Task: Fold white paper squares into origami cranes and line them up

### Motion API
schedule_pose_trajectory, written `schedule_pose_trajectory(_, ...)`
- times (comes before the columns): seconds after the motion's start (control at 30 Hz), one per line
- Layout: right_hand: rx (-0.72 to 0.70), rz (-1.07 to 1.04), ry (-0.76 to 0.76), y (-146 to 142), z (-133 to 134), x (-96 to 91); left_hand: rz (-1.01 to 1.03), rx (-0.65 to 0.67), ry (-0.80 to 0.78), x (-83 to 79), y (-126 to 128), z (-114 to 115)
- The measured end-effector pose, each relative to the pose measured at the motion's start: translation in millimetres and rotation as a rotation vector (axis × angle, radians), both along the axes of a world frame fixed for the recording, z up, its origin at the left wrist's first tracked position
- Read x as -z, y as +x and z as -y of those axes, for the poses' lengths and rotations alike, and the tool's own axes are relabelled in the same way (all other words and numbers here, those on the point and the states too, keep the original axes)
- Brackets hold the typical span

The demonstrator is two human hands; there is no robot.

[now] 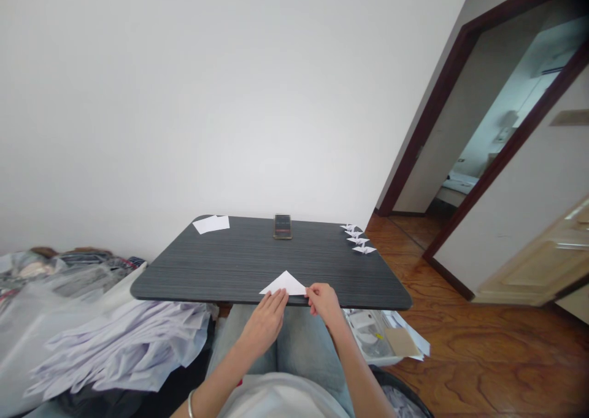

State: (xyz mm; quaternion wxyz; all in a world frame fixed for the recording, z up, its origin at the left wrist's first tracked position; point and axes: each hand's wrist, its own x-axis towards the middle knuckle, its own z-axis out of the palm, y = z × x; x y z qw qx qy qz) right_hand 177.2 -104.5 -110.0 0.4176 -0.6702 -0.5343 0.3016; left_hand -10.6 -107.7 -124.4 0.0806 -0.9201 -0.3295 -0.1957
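A white sheet of paper (286,282), folded into a triangle, lies at the near edge of the dark table (248,252), its peak pointing away from me. My left hand (268,317) rests on its lower left part with the fingers stretched out flat. At the triangle's right corner, my right hand (323,300) pinches the paper between thumb and fingers. Several folded paper cranes (363,249) stand in a row at the table's right side. Flat white paper sheets (211,223) lie at the far left corner.
A phone (282,226) lies at the table's back edge, near the white wall. Piled white cloth (133,341) and plastic bags are at the left. Below the table's right side sits a white bin (384,361) with papers. A doorway opens at the right.
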Motion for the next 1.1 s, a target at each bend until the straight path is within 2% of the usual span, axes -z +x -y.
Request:
schedule_pose_trajectory(0.1, 0.020, 0.090, 0.011, 2, 3, -4.4, 0.006, -0.011, -0.003, 0.8, 0, -1)
schedule_pose_trajectory(0.2, 0.117, 0.240, 0.057, 1, 11, -13.1, 0.012, -0.028, -0.008, -1.1, 1, -1)
schedule_pose_trajectory(0.27, 0.182, 0.540, 0.123, -2, 18, -19.3, 0.010, -0.037, -0.013, -3.0, 2, 0)
schedule_pose_trajectory(0.37, -0.029, 0.717, 0.222, -11, 27, -24.5, 0.001, -0.052, -0.029, -5.5, 3, 2)
schedule_pose_trajectory(0.43, -0.175, 0.753, 0.234, -18, 31, -24.2, -0.002, -0.058, -0.033, -6.5, 4, 3)
schedule_pose_trajectory(0.5, -0.229, 0.786, 0.206, -24, 34, -22.1, -0.002, -0.059, -0.025, -6.8, 5, 3)
schedule_pose_trajectory(0.73, -0.219, 0.914, 0.135, -36, 44, -14.2, -0.004, -0.074, 0.014, -2.0, 7, 2)
schedule_pose_trajectory(0.9, -0.214, 0.939, 0.137, -38, 46, -12.0, -0.028, -0.127, 0.038, 2.9, 9, 2)
schedule_pose_trajectory(1.1, -0.185, 0.937, 0.115, -39, 47, -14.6, -0.070, -0.181, 0.014, 0.9, 13, 3)
